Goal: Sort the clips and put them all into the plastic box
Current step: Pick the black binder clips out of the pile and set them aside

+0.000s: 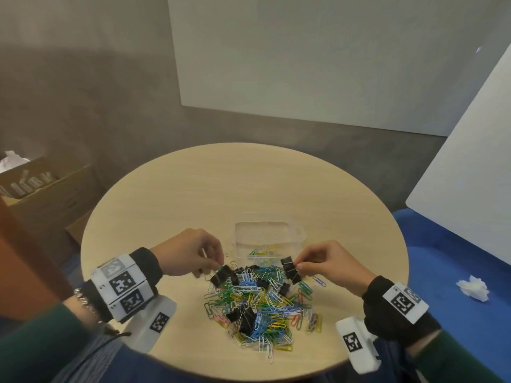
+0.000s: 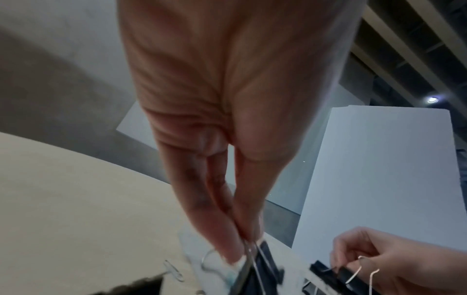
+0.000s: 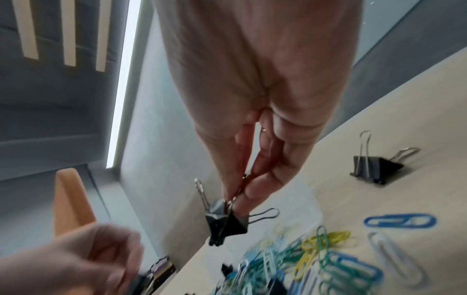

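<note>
Paper clips [image 1: 262, 302] in blue, green, yellow, white and pink lie heaped on the near half of the round surface [image 1: 177, 189], nearest the viewer, far too many and too tangled to count; black binder clips [image 1: 242, 317] are mixed into them.

Left hand [image 1: 190, 251], at about 9 o'clock of the heap, has its fingers [image 2: 227, 245] closed in a pinch on the wire handles of a black binder clip [image 1: 221, 275]; whether it holds a second one there I cannot tell. Right hand [image 1: 329, 262], at about 2 o'clock of the heap, pinches the handles of two binder clips [image 1: 290, 269] together, which the right wrist view shows side by side.

Clear plastic box [image 1: 268, 239] stands open at 12 o'clock, just beyond the heap; it holds only a few coloured paper clips near its front wall, and I see no binder clip inside it.

By my judgement the task is at an early stage: sorting has begun with the binder clips, three or so in the fingers, while perhaps four more sit in the heap, one large at 6 o'clock; another stands apart on the bare surface in the right wrist view; nearly all paper clips are left to move.

Counted: one box, two hands, roughly eight binder clips.
</note>
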A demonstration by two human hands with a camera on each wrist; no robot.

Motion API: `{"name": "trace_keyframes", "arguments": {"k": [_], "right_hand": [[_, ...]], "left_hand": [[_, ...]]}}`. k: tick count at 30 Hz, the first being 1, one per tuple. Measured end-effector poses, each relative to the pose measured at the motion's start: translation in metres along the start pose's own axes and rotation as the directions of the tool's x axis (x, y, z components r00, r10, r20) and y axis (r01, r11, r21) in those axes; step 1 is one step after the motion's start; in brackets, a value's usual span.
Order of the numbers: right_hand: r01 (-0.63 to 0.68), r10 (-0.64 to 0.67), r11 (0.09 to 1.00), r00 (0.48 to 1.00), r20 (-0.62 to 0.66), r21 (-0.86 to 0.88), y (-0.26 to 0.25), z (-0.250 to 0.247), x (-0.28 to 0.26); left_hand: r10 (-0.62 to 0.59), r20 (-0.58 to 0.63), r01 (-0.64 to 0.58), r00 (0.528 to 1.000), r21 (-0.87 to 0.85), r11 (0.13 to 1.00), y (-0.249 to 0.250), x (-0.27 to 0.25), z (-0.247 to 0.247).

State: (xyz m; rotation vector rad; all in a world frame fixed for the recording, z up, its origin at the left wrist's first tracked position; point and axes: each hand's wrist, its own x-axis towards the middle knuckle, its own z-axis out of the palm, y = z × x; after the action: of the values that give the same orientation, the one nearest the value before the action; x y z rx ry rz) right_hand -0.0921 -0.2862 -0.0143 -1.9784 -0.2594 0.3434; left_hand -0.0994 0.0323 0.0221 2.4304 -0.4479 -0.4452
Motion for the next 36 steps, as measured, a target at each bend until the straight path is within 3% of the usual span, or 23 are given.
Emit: {"name": "trace_keyframes", "arguments": {"k": [5, 9, 15, 18, 21, 22, 24, 27, 29, 31, 36], "right_hand": [[-0.056, 0.026, 0.989, 0.978, -0.206, -0.138, 0.013, -0.037, -0.004], [-0.177, 0.131, 0.947, 0.975, -0.181, -0.267, 0.027, -0.054, -0.007], [-0.227, 0.134, 0.856, 0.965, -0.224, -0.465, 0.045, -0.058, -0.009], [-0.229, 0.086, 0.79, 0.96, -0.266, -0.57, 0.043, -0.049, -0.008], [-0.165, -0.119, 0.671, 0.938, -0.324, -0.723, 0.028, -0.034, -0.008], [-0.112, -0.192, 0.667, 0.929, -0.315, -0.737, 0.02, -0.026, -0.008], [0.021, -0.26, 0.692, 0.939, -0.223, -0.722, 0.004, -0.005, -0.01], [0.11, -0.158, 0.694, 0.987, -0.002, -0.712, -0.007, 0.031, -0.008], [0.101, -0.068, 0.671, 0.995, 0.075, -0.734, -0.007, 0.045, -0.004], [0.081, -0.019, 0.64, 0.996, 0.09, -0.764, -0.004, 0.052, 0.001], [0.099, -0.08, 0.638, 0.995, 0.062, -0.764, 0.0, 0.054, 0.006]], "left_hand": [[-0.089, 0.062, 0.081, 0.994, 0.121, 0.989, -0.022, -0.014, 0.001], [-0.132, 0.06, 0.117, 0.989, 0.202, 0.972, -0.034, -0.017, 0.003], [-0.136, -0.04, 0.141, 0.99, 0.342, 0.929, -0.041, -0.016, 0.004], [-0.162, -0.062, 0.174, 0.985, 0.376, 0.91, -0.04, -0.016, 0.007], [-0.123, -0.129, 0.174, 0.984, 0.55, 0.817, -0.031, -0.021, 0.011], [-0.074, -0.155, 0.152, 0.985, 0.583, 0.798, -0.024, -0.023, 0.013], [0.024, -0.128, 0.044, 0.991, 0.502, 0.864, -0.005, -0.026, 0.019], [0.09, 0.061, -0.105, 0.994, 0.31, 0.945, 0.02, -0.027, 0.038], [0.079, 0.161, -0.128, 0.984, 0.323, 0.938, 0.026, -0.025, 0.052], [0.06, 0.206, -0.135, 0.977, 0.373, 0.918, 0.028, -0.02, 0.061], [0.109, 0.223, -0.19, 0.969, 0.382, 0.904, 0.03, -0.013, 0.069]]}}
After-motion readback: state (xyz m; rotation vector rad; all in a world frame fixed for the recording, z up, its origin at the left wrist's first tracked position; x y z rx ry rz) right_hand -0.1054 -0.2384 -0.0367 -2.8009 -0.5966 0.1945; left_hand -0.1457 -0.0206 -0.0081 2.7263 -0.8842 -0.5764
